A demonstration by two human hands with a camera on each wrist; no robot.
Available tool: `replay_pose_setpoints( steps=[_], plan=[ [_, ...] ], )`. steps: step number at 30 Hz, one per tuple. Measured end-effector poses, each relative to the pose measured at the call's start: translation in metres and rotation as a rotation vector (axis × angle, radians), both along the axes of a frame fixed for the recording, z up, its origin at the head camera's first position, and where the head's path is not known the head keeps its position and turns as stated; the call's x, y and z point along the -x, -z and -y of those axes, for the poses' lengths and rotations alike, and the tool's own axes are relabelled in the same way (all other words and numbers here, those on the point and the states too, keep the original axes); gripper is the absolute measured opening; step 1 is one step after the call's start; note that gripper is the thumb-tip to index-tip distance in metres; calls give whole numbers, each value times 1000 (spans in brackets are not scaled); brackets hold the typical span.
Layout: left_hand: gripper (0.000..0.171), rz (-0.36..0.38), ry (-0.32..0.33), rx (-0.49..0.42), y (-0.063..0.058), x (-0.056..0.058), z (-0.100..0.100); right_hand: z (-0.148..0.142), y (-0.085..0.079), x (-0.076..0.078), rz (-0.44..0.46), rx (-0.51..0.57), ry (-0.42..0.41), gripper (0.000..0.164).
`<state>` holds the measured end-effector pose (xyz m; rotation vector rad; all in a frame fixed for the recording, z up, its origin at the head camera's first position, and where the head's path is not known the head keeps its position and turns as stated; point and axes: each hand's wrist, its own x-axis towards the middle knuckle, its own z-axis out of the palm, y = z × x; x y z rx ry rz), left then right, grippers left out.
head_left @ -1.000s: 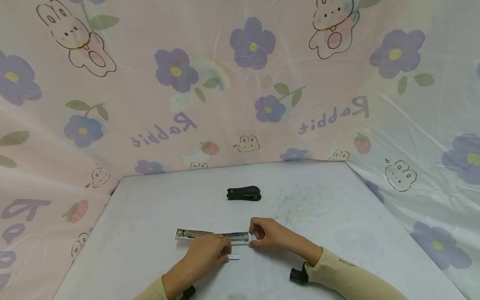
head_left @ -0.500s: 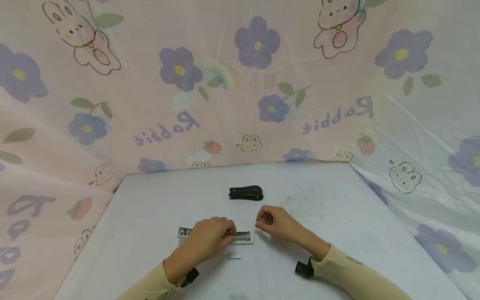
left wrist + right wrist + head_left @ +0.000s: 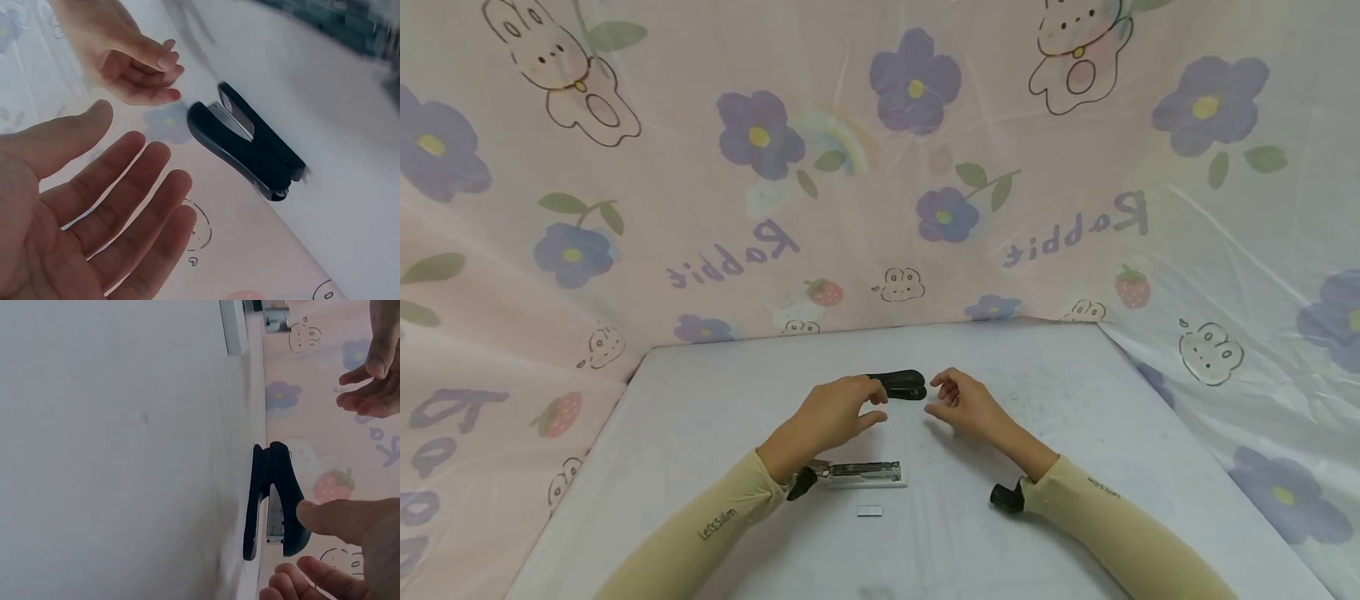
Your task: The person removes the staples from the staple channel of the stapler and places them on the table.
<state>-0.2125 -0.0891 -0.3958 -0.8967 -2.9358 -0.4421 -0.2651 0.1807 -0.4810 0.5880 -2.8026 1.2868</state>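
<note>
A black stapler (image 3: 901,383) lies on the white table, its left end hidden behind my left hand (image 3: 838,410) in the head view. That hand is held over the table with fingers spread, holding nothing; the left wrist view shows its palm and loose fingers (image 3: 134,206) beside the stapler. At the stapler's other end is my right hand (image 3: 967,404), thumb and fingers apart and loosely bent. In the right wrist view its thumb (image 3: 331,519) overlaps the black stapler (image 3: 289,494). Nearer me lies a long white piece with a metal channel (image 3: 867,473), partly covered by the left wrist.
A small silvery strip (image 3: 869,511) rests in front of the white piece. Black wrist cameras (image 3: 1006,498) stick out below both sleeves. Behind the table's back edge (image 3: 760,337) hangs a printed curtain (image 3: 842,250) with flowers and rabbits.
My left hand has left the long white piece and the silvery strip and moved forward to the black stapler. My right hand has let go of the white piece's end and moved forward too.
</note>
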Motion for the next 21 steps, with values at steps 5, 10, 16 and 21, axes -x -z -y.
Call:
replay_pose_setpoints(
  steps=[5, 10, 16, 21],
  plan=[
    [30, 34, -13, 36, -7, 18, -9, -2, -1, 14, 36, -2, -6, 44],
    [36, 42, 14, 80, -3, 39, -19, -5, 3, 28, 72, -6, -37, 44],
    [38, 39, 14, 136, 11, 64, -29, -6, 5, 45, 115, 1, -97, 42],
    [47, 34, -2, 208, 21, 81, -39, -3, 5, 55, 134, -48, -116, 45]
  ],
)
